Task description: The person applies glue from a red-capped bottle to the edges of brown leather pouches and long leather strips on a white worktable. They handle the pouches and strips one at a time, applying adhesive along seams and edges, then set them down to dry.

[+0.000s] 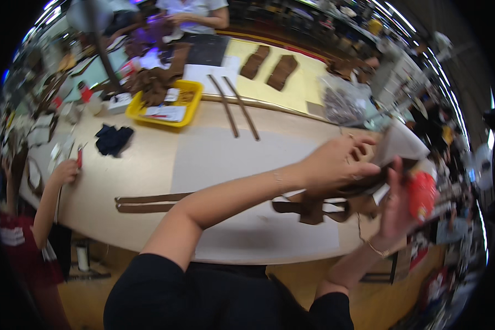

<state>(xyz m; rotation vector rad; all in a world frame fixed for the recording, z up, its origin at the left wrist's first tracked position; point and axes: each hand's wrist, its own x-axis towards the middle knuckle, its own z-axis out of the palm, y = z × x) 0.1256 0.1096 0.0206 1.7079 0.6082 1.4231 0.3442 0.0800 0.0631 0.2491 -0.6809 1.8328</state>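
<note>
At the right of the table my left hand (344, 159) reaches across with bent fingers over a dark brown flat piece (363, 185), which it seems to grip. My right hand (397, 212) is raised beside it, its thumb and fingers around the far end of that piece; motion blurs both hands. Right next to my right hand is a red rounded thing (422, 195), and behind the fingers a white cone-like thing (401, 144). Several brown cut-out pieces (312, 209) lie below my hands. Two long brown strips (148, 203) lie left of my left forearm.
Farther back are a yellow tray (191, 113) of brown pieces, two narrow strips (225, 104), and two brown panels (282, 72) on a yellow sheet. A dark cloth (114, 139) lies left. Another person's hand (66, 171) holds a red-handled tool. A filled plastic bag (344, 102) stands back right.
</note>
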